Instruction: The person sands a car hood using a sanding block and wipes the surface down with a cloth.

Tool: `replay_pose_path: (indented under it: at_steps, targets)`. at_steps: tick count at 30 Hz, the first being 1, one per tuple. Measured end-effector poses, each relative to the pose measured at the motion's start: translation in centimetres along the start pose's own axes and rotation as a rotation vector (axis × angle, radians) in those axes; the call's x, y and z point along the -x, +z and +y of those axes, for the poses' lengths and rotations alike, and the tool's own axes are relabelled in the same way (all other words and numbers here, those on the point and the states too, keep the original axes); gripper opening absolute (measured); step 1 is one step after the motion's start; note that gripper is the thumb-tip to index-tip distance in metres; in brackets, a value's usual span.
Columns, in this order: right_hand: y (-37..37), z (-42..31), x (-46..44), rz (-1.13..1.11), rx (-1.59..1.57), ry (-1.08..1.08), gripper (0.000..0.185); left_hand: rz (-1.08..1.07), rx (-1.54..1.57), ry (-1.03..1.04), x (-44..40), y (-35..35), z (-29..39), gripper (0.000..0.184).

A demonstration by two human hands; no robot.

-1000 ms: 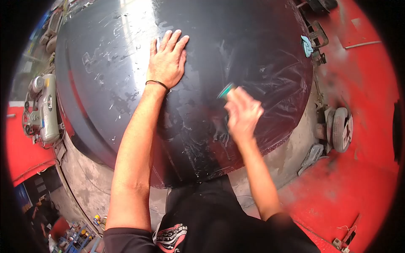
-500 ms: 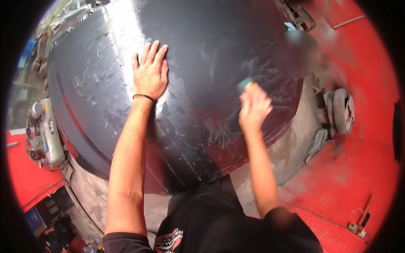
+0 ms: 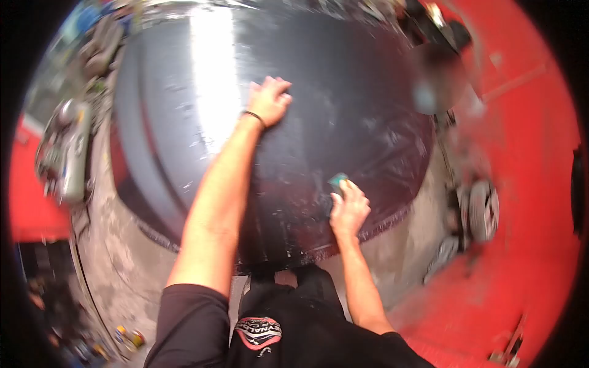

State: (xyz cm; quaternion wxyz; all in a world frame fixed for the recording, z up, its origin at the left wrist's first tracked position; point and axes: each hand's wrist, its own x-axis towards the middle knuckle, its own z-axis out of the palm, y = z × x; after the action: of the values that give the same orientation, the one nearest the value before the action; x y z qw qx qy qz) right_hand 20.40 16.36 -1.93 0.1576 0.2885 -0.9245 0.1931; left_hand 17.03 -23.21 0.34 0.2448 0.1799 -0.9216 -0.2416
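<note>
A dark grey car hood [image 3: 343, 67] with maroon edges lies in front of me, wet and streaked, with a bright reflection down its left half. My left hand [image 3: 270, 101], a dark band at its wrist, rests on the upper middle of the hood. Its fingers are apart and slightly bent, and nothing is in it. On the lower right of the hood, my right hand [image 3: 350, 211] grips a small teal-green pad [image 3: 337, 180] against the surface. The pad pokes out past the fingertips; the rest of it is hidden by the hand.
A grey-green air compressor [image 3: 75, 153] stands on the left. To the right are a wheel [image 3: 483, 210] and a red floor area [image 3: 521, 245]. Several small cans [image 3: 130, 336] sit at the lower left. Car parts [image 3: 438, 24] show at the upper right.
The view has shifted. My left hand has moved right on the hood, its fingers more bent. My right hand has come nearer to me and slightly left with the pad.
</note>
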Motion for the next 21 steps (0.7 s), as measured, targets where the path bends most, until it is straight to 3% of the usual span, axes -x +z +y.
replay_pose_path:
  at_steps: [1,2,4,5,6,9,10,11,12,13,15,16,17,18,19,20,21]
  targets:
    - [-0.3,1.1,-0.5,0.008,-0.073,-0.033,0.04,0.05,0.149,-0.106,2.3,-1.6,2.1,0.04]
    - [-0.9,0.3,-0.9,0.012,-0.015,-0.055,0.042,0.219,0.308,-0.04,5.3,-2.1,1.6,0.036]
    - [-1.1,0.2,-0.4,0.025,-0.092,-0.086,0.039,0.458,0.332,-0.068,14.6,-5.1,3.3,0.034]
    - [-0.7,0.4,-0.3,0.017,-0.152,-0.068,0.037,0.281,0.532,-0.249,20.7,-6.3,2.7,0.032]
    - [0.1,1.7,-0.1,0.071,-0.149,-0.193,0.036,0.374,0.732,-0.435,27.7,-7.6,3.4,0.031]
    - [1.1,4.0,-0.6,-0.059,-0.137,-0.203,0.042,0.613,0.61,-0.902,51.6,-11.8,6.2,0.032]
    - [1.5,4.7,-1.0,-0.053,-0.098,-0.252,0.045,0.609,0.44,-1.059,61.7,-9.0,4.1,0.034]
    - [3.3,6.3,-1.7,-0.036,-0.046,-0.29,0.037,0.555,0.294,-1.222,71.3,-9.2,5.5,0.032]
    - [4.4,7.6,-2.5,-0.026,-0.035,-0.336,0.038,0.317,-0.022,-1.377,81.4,-9.6,7.8,0.035]
    - [4.7,8.0,-3.1,-0.012,-0.016,-0.376,0.039,0.09,-0.038,-1.646,88.9,-11.0,11.0,0.038]
    - [3.0,7.4,-4.0,0.325,0.248,-0.592,0.039,0.078,-0.096,-2.073,101.0,-11.9,19.6,0.035]
    - [1.7,7.6,-3.6,0.214,0.209,-0.524,0.047,0.222,-0.118,-2.253,107.7,-10.4,23.3,0.034]
    - [0.8,7.4,-2.9,0.096,0.173,-0.451,0.055,0.207,-0.108,-2.279,111.8,-10.3,28.2,0.035]
    - [-0.4,6.7,-1.4,0.122,0.03,-0.493,0.055,0.216,-0.183,-2.3,115.8,-8.2,32.0,0.039]
    - [-1.9,6.5,0.7,0.157,-0.1,-0.525,0.055,0.16,-0.065,-2.435,115.9,-8.7,35.9,0.038]
    - [-1.0,7.6,3.0,0.304,-0.084,-0.524,0.047,-0.133,-0.003,-2.345,120.5,-4.8,38.4,0.039]
    - [-4.6,6.3,6.9,0.252,-0.115,-0.566,0.041,-0.218,0.143,-2.297,118.7,-5.4,42.3,0.04]
